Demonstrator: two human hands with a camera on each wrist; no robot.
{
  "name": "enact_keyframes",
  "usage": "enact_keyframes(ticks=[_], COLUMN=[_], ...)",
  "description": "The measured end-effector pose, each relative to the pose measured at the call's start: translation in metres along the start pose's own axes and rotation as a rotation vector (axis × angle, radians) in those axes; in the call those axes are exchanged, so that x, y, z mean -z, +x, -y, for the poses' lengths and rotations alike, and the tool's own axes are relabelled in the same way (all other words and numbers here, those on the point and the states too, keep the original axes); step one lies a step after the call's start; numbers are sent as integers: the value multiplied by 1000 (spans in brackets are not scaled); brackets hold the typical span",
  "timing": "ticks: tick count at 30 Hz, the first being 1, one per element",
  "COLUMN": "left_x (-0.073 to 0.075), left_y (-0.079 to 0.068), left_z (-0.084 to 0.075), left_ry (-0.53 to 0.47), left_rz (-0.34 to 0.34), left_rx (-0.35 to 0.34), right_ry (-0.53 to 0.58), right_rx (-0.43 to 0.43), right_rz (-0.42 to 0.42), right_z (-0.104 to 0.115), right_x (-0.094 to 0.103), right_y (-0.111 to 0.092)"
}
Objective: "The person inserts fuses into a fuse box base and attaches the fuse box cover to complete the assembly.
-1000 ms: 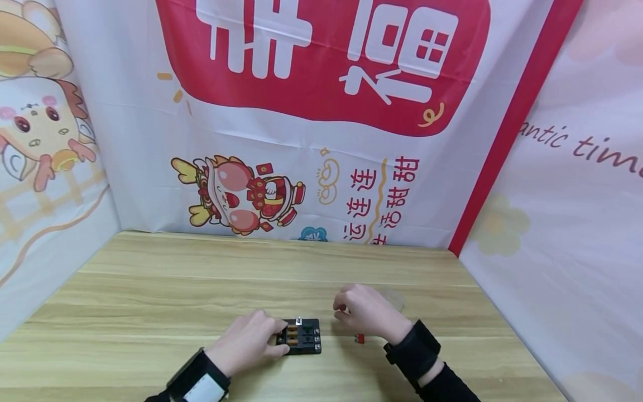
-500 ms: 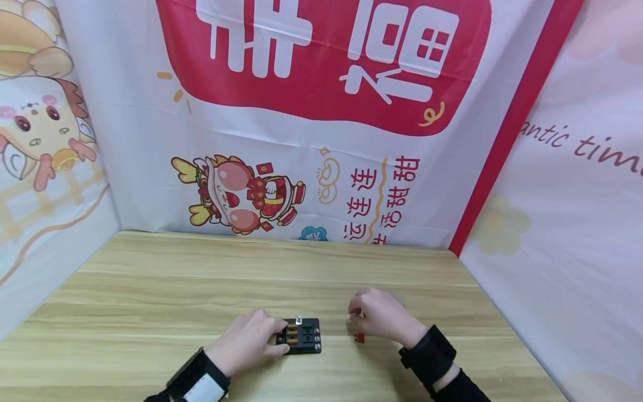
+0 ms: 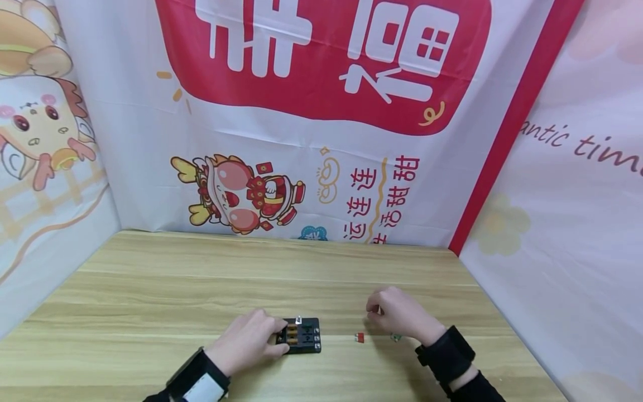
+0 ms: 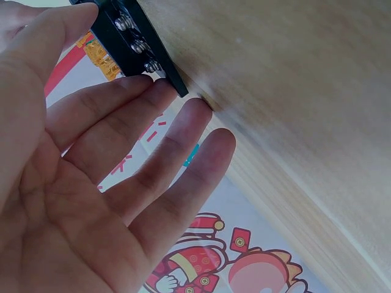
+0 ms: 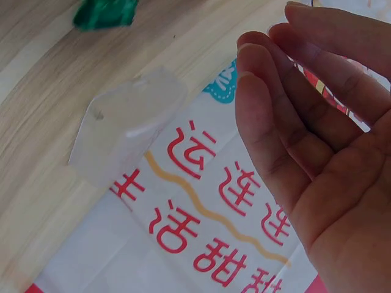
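In the head view, my left hand (image 3: 249, 340) grips the left end of a black fuse block (image 3: 310, 341) lying on the table, thumb in front and fingers behind. Orange blade fuses (image 4: 101, 58) sit in it, and metal screws line its edge in the left wrist view. My right hand (image 3: 402, 315) hovers to the right with loosely curled fingers and nothing visible between them. Below and left of it lies a red blade fuse (image 3: 359, 338). A small green piece (image 3: 396, 338), likely another blade fuse, lies just under my right wrist; it is blurred in the right wrist view.
A clear plastic cover (image 5: 128, 119) lies on the table beyond my right hand, hidden from the head view. The wood-grain table (image 3: 201, 268) ends at a printed cloth backdrop (image 3: 281, 134), with cloth walls on both sides.
My right hand has moved right, away from the fuse block, past the red fuse. The green piece has come into sight and the clear cover is now hidden. My left hand stays put.
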State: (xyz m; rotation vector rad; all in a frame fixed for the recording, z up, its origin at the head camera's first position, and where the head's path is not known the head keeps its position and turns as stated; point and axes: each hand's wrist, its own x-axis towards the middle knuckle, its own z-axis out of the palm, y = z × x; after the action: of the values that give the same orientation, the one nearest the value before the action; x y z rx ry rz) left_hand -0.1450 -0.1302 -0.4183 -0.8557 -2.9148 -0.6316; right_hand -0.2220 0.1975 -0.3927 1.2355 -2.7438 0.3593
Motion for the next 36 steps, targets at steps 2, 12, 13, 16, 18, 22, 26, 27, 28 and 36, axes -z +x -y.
enact_keyframes(ticks=[2,12,13,16,18,22,26,27,28,36], left_x=[0,0,0,-1,-1,0,0,-1,-1,-1], left_y=[0,1,1,1,1,0,-3,-3,-3,0], left_z=[0,0,0,0,0,1,2,2,2,0], left_ry=[1,14,17,21,19,7,14,18,26,43], left_rz=[3,-2,-5,-1,6,13,3,-3,-6,-5], left_rx=[-1,0,1,9,12,14,20,17,18,18], right_ry=[3,-4,7,55,74,101,101,95,95,167], right_rx=[-5,-23,-29,-59,-64,-68,-73,-72,-70,-77], right_rz=[9,43,54,93,116,159,185,188,191,241], right_z=[-3,-18,-19,-22,-23,-24,-27,-28,-28,-30], right_x=[3,9,10,13,15,17,14,13,12,12], right_y=[-2,-14,-15,-20,-22,-24,-23,-23,-23,-26])
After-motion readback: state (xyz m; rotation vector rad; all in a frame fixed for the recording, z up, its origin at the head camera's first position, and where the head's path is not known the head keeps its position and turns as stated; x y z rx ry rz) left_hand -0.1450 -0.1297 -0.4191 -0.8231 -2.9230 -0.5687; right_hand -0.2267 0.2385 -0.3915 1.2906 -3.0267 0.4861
